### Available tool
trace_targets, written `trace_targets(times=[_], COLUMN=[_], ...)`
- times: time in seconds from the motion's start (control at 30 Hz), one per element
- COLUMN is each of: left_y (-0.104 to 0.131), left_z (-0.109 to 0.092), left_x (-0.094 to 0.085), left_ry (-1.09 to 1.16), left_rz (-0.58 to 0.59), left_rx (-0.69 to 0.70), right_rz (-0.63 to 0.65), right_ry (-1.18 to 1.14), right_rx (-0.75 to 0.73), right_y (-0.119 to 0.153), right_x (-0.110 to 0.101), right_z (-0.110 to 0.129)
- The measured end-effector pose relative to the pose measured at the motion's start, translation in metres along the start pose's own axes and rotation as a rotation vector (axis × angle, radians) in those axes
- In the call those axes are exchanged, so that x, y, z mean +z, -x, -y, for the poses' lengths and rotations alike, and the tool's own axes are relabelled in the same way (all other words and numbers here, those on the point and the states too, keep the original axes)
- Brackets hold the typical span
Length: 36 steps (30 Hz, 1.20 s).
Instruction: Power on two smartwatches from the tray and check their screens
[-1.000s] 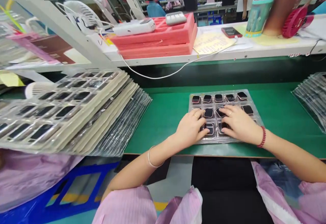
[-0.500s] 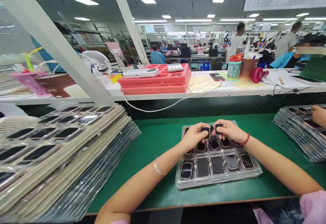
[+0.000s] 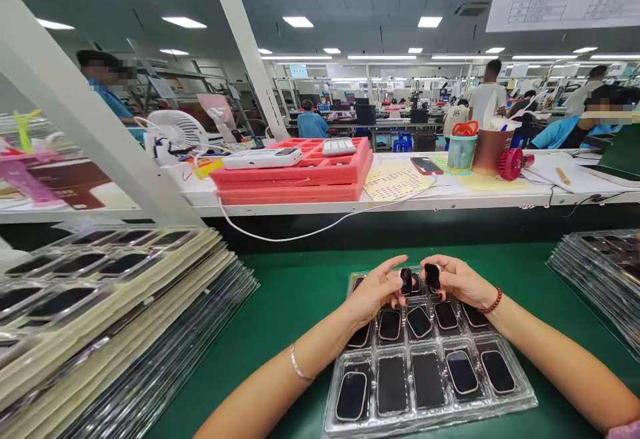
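Note:
Pinched in my left hand (image 3: 376, 292) is a dark, square smartwatch face (image 3: 406, 282), turned partly edge-on, with the index finger lifted away from it. My right hand (image 3: 461, 282) grips a second smartwatch face (image 3: 433, 277) by its side, a small gap from the first. Both hands hover over the back rows of a clear plastic tray (image 3: 430, 424). Several similar watch faces with light rims lie in its pockets, one of them (image 3: 419, 323) askew. Two front-row pockets (image 3: 393, 386) show only a dark bottom. My hands cover part of the back row.
At left stands a tall stack of filled trays (image 3: 165, 332); another stack (image 3: 595, 272) is at right. Behind the green bench (image 3: 285, 332) runs a white shelf with red foam trays (image 3: 290, 189), a phone (image 3: 426, 166), a cup (image 3: 461, 152) and a hanging white cable (image 3: 280, 238).
My view has shifted, so the tray looks nearer and lower. The watch face in my left hand has turned more edge-on, and my left index finger has lifted. A co-worker's hand at right has left view.

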<state>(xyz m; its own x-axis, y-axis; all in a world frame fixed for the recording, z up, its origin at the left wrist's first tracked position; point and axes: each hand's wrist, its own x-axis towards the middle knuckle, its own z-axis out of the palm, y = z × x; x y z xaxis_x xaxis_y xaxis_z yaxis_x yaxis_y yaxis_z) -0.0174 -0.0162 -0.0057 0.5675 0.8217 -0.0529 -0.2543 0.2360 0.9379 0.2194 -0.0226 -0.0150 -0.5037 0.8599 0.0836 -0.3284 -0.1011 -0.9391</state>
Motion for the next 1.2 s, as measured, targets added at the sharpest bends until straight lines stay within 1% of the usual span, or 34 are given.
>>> trace_targets(times=[0.1, 0.17, 0.33, 0.4, 0.57, 0.73, 0.87, 1.03, 1.2], left_y=[0.001, 0.002, 0.005, 0.004, 0.003, 0.005, 0.008, 0.011, 0.012], left_z=[0.003, 0.005, 0.007, 0.008, 0.011, 0.011, 0.009, 0.007, 0.008], left_x=[0.001, 0.002, 0.004, 0.004, 0.006, 0.006, 0.006, 0.007, 0.007], left_ry=[-0.046, -0.068, -0.131, -0.164, -0.231, -0.307, -0.359, -0.379, -0.336], left_rz=[0.003, -0.011, -0.128, -0.148, -0.129, -0.116, -0.118, -0.146, -0.096], left_rx=[0.017, 0.029, 0.070, 0.073, 0.062, 0.069, 0.084, 0.097, 0.133], right_rz=[0.031, 0.026, -0.091, -0.130, -0.129, -0.138, -0.144, -0.164, -0.106], right_ry=[0.110, 0.168, 0.236, 0.249, 0.356, 0.435, 0.438, 0.444, 0.452], right_rx=[-0.009, 0.007, 0.078, 0.077, 0.042, 0.063, 0.034, 0.018, -0.009], right_y=[0.003, 0.005, 0.007, 0.007, 0.008, 0.011, 0.012, 0.012, 0.013], right_x=[0.003, 0.004, 0.006, 0.008, 0.012, 0.018, 0.019, 0.019, 0.022], right_z=[-0.002, -0.002, -0.001, -0.001, 0.001, 0.006, 0.009, 0.010, 0.012])
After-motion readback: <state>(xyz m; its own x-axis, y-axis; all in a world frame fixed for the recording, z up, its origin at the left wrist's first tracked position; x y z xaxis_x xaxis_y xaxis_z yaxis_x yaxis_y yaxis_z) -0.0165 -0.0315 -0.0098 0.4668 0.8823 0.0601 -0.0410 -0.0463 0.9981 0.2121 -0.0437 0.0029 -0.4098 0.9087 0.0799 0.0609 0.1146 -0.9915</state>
